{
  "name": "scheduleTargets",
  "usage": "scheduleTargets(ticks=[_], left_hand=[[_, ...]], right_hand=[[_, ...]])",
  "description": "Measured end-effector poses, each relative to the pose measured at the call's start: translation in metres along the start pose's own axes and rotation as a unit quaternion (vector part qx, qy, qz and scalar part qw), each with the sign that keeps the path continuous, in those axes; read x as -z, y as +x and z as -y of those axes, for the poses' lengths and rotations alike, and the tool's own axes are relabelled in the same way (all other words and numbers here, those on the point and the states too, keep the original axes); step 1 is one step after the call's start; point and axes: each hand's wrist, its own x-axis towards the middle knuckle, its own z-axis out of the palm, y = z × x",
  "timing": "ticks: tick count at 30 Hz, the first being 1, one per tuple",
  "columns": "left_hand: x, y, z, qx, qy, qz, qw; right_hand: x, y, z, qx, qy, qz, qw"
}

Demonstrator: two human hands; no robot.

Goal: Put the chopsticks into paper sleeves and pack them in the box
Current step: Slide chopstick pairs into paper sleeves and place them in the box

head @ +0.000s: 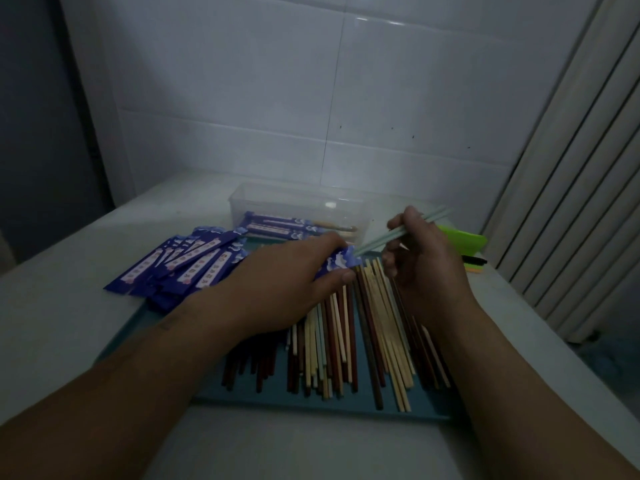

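Centre frame: left hand (291,271) pinches a sleeve (337,263); right hand (422,258) grips pale chopsticks (377,239), tips at the sleeve mouth. Box (239,209) behind; loose sticks (346,341) below.

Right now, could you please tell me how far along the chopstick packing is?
Early days. Done: a few sleeved pairs lie in the clear box. In hand: the left hand holds a blue sleeve while the right hand grips a pale green pair, tips at its mouth. Left: many loose chopsticks on the tray and a pile of sleeves to their left.
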Motion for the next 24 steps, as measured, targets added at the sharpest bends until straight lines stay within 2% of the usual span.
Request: scheduleTargets(ticks=[3, 5, 9, 12, 15, 21, 24], left_hand=[[0.0, 0.001, 0.002, 0.01, 0.027, -0.031, 0.999], [0.001, 0.001, 0.003, 0.011, 0.071, -0.047, 0.996], [0.007, -0.001, 0.003, 0.012, 0.124, -0.053, 0.991], [0.006, -0.001, 0.003, 0.017, 0.136, -0.064, 0.988], [0.002, -0.001, 0.003, 0.037, 0.133, -0.058, 0.989], [0.002, -0.001, 0.003, 0.041, 0.119, -0.055, 0.991], [-0.001, 0.0, 0.002, 0.037, 0.125, -0.057, 0.99]], right_hand=[[-0.016, -0.009, -0.005, -0.033, -0.041, 0.053, 0.997], [-0.022, -0.013, -0.007, -0.058, -0.034, 0.056, 0.996], [-0.023, -0.01, -0.002, -0.091, -0.025, 0.012, 0.995], [-0.014, -0.003, 0.004, -0.076, -0.007, -0.036, 0.996], [-0.011, -0.004, 0.002, -0.049, -0.069, -0.022, 0.996], [-0.031, -0.02, -0.009, -0.064, -0.208, 0.07, 0.974], [-0.035, -0.023, -0.011, -0.066, -0.24, 0.073, 0.966]])
